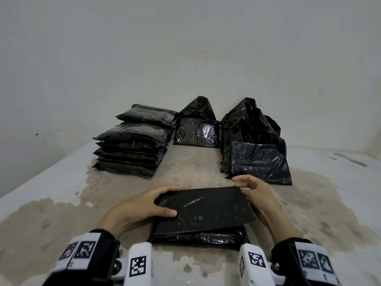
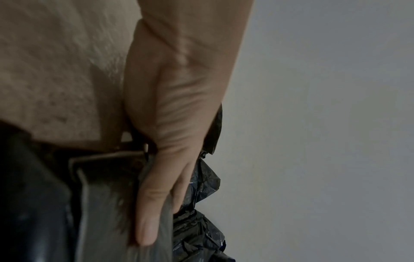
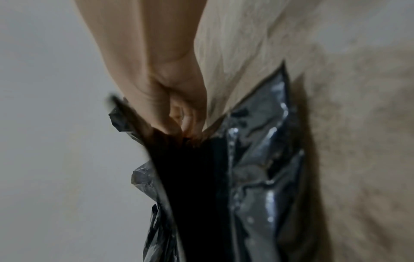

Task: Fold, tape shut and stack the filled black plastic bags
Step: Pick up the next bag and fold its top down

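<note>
Stained surface (image 1: 61, 213) under grey wall. Left hand (image 1: 142, 205) gripping the black bag (image 1: 202, 213) flap, thumb on top. Right hand (image 1: 255, 195) pinching its right edge.

I note a stained, pale floor (image 1: 206, 162) carrying a stack of flat bags (image 1: 132, 141) far left, upright bags (image 1: 255, 145) far right, and one folded bag (image 1: 202, 215) nearest me.
</note>
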